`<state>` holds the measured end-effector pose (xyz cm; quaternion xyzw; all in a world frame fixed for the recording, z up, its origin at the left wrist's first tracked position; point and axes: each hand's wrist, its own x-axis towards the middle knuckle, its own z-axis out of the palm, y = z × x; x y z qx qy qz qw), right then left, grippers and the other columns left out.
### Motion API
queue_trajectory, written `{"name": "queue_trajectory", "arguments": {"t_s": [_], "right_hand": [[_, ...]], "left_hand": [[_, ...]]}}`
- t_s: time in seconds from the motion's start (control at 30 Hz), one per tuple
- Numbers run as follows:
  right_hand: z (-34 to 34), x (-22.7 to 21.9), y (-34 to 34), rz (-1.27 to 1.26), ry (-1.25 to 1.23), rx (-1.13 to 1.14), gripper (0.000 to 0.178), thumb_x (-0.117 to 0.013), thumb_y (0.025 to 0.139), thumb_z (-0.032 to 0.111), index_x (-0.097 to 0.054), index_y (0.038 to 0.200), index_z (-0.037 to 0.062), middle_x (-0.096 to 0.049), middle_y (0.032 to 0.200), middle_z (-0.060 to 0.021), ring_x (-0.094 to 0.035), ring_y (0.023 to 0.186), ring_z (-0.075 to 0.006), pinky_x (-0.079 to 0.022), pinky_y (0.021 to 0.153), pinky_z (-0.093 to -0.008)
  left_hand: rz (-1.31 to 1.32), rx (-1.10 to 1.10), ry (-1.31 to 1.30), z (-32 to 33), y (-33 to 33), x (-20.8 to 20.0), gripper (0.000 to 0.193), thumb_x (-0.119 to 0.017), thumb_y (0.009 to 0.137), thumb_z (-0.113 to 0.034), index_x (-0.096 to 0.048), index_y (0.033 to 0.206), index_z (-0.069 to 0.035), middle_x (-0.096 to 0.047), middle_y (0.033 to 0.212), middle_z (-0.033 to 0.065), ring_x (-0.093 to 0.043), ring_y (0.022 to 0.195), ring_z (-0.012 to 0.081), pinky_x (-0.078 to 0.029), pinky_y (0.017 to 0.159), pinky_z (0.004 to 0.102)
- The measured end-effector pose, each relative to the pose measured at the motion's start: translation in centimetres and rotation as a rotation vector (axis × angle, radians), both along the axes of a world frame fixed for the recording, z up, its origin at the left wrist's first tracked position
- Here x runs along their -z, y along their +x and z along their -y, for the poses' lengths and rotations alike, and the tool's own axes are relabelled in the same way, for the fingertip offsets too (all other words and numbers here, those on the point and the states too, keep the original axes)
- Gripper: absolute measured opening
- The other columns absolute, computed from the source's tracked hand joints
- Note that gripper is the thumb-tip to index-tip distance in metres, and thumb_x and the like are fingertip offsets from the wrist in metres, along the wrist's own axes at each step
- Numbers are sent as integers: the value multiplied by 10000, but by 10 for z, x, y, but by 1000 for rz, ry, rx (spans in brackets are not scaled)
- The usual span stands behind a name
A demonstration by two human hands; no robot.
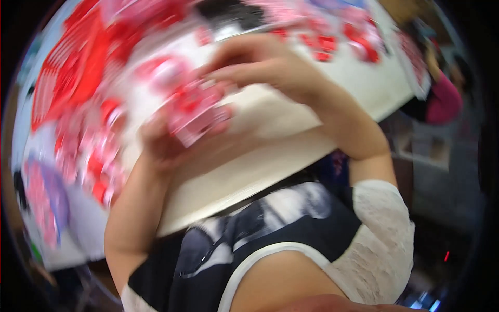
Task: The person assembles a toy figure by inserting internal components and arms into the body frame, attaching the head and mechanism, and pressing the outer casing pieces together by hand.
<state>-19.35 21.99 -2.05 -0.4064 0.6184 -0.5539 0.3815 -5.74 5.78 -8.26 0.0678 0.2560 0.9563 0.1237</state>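
Note:
My left hand [157, 130] is closed around a pink, see-through, box-like plastic piece [192, 122] with red parts in it. The piece is tilted above the white tabletop [260, 112]. From the right, my right hand [273, 65] reaches over with its fingers bent and drawn together at the upper edge of the piece. Motion blur hides what its fingertips hold, if anything. Just beyond the piece lies a blurred pink and white rounded part [167, 72].
A red slatted basket [70, 73] stands at the far left. Several pink and red plastic parts [93, 151] lie beside my left forearm, and more red pieces [322, 44] at the back right. A purple-rimmed container [49, 192] is at the left; another person in a magenta sleeve [444, 99] is at the far right.

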Motion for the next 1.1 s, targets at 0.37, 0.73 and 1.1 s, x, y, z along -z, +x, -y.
{"name": "queue_trajectory", "arguments": {"t_s": [0.37, 0.73, 1.1], "right_hand": [[11, 23, 5, 196, -240, 144, 115, -686, 715, 46, -609, 764, -23, -622, 702, -80, -578, 612, -129, -471, 553, -244], [5, 17, 14, 249, -217, 118, 180, -692, 745, 113, -594, 839, -4, -607, 753, -52, -568, 673, -96, -466, 591, -220], [-86, -5, -67, -1245, 116, 777, 382, -681, 745, 325, -602, 979, 34, -620, 919, -101, -598, 800, -189, -472, 723, -293]], "left_hand": [[30, 73, 417, 7, 5, 5, 658, -598, 820, -160, -224, 1354, -75, -314, 1338, 135, -372, 1211, 315, -362, 991, 440], [46, 41, 419, 2, 9, 8, 661, -649, 792, -214, -273, 1323, -99, -376, 1293, 159, -443, 1123, 391, -432, 912, 503], [74, 8, 465, 2, 8, 6, 699, -668, 766, -179, -271, 1335, -93, -355, 1314, 165, -445, 1117, 408, -441, 907, 506]]}}
